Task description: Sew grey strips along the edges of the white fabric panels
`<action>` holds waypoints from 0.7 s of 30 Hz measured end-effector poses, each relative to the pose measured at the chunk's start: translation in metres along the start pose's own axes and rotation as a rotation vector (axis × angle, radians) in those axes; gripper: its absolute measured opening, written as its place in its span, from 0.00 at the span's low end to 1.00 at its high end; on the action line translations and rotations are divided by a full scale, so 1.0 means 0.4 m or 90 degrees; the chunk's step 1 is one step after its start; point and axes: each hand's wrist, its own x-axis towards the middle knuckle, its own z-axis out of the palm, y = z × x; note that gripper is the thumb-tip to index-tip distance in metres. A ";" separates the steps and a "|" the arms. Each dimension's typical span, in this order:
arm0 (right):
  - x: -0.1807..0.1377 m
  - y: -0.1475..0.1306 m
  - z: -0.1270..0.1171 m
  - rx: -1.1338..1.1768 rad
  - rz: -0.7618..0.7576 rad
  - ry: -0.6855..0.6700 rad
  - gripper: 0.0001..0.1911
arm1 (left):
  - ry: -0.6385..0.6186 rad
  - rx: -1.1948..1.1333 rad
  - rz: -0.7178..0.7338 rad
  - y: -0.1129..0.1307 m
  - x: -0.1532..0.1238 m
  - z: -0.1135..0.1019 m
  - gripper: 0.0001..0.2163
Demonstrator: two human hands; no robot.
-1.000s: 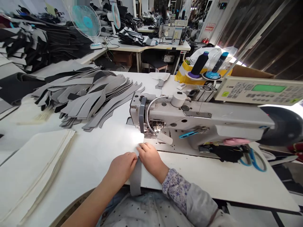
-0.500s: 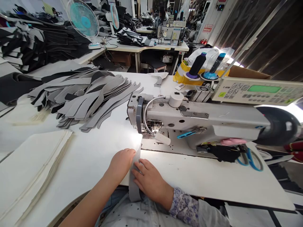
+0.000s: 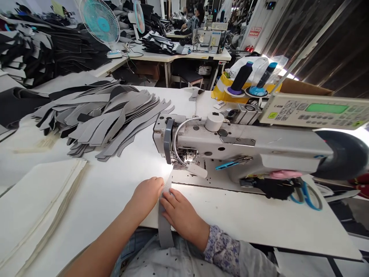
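Observation:
A grey fabric strip (image 3: pixel 165 227) runs from my lap over the table's front edge up to the needle area of a sewing machine (image 3: pixel 239 140). My left hand (image 3: pixel 148 195) is closed on the strip's left edge, just in front of the presser foot area (image 3: pixel 184 159). Slightly nearer to me, my right hand (image 3: pixel 184 217) lies on the strip from the right, its fingers stretched out and a little apart. The strip's far end is lost in the lamp's glare at the machine head. Behind the machine a sewn piece (image 3: pixel 196 93) hangs at the table's back edge.
Left of the machine lies a heap of grey strips (image 3: pixel 115 115). A stack of cream sheets (image 3: pixel 43 207) lies at the left front. Blue-handled scissors (image 3: pixel 311 196) and blue tweezers (image 3: pixel 227 165) sit at the machine's right. Thread cones (image 3: pixel 242 79) stand behind.
Both hands have moved slightly toward the machine along with the strip. At the back, the sewn piece has slid further over the table's edge, so less of it shows.

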 end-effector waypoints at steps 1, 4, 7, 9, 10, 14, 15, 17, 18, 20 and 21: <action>0.001 0.000 0.000 0.001 -0.001 -0.005 0.19 | -0.001 0.003 -0.006 0.002 0.004 -0.004 0.10; 0.000 -0.006 -0.009 0.005 0.005 -0.015 0.14 | 0.017 -0.006 -0.004 0.006 0.016 -0.001 0.11; 0.000 -0.016 -0.030 0.022 0.037 -0.042 0.15 | 0.047 -0.042 -0.007 0.001 0.019 0.015 0.10; 0.004 -0.022 -0.043 0.028 0.050 -0.067 0.15 | 0.070 -0.059 -0.006 -0.003 0.016 0.026 0.09; 0.007 -0.023 -0.047 0.028 0.049 -0.075 0.15 | 0.080 -0.059 -0.004 -0.004 0.015 0.030 0.10; 0.013 -0.022 -0.041 0.020 0.023 -0.064 0.16 | 0.071 -0.017 -0.004 0.002 0.017 0.024 0.12; 0.011 -0.021 -0.037 0.021 0.021 -0.053 0.16 | 0.062 -0.008 -0.003 0.006 0.020 0.020 0.13; 0.007 -0.018 -0.028 0.023 0.019 -0.031 0.14 | 0.057 0.000 -0.002 0.013 0.029 0.011 0.13; 0.004 -0.016 -0.025 0.022 0.017 -0.026 0.13 | 0.060 0.002 -0.001 0.016 0.035 0.008 0.13; 0.002 -0.013 -0.022 0.016 0.016 -0.027 0.13 | 0.067 0.005 -0.001 0.021 0.048 0.005 0.13; 0.003 -0.011 -0.023 0.013 0.015 -0.031 0.14 | 0.070 0.010 -0.003 0.022 0.054 0.005 0.13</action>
